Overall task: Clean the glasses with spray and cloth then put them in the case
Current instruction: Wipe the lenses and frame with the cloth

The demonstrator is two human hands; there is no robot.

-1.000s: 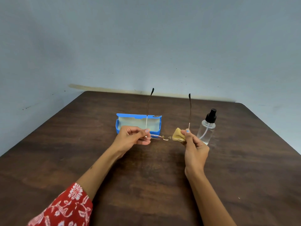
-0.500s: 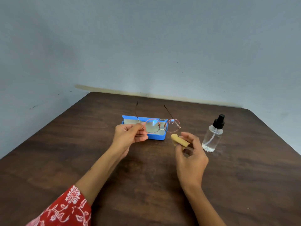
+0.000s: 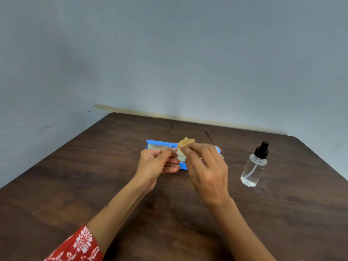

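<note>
My left hand pinches the left end of the thin-rimmed glasses and holds them above the table, temple arms pointing away from me. My right hand pinches a small tan cloth against the left lens and hides most of the frame; only the right lens rim and both temples show. The open blue case lies on the table just behind my hands, partly hidden. A clear spray bottle with a black pump top stands upright to the right, untouched.
The dark wooden table meets a grey-blue wall at its far edge. Its right edge slopes down past the bottle. A red patterned sleeve covers my left forearm near the bottom of the view.
My right hand has moved left and up with the cloth, from beside the glasses onto the left lens. My left hand keeps its hold on the glasses.
</note>
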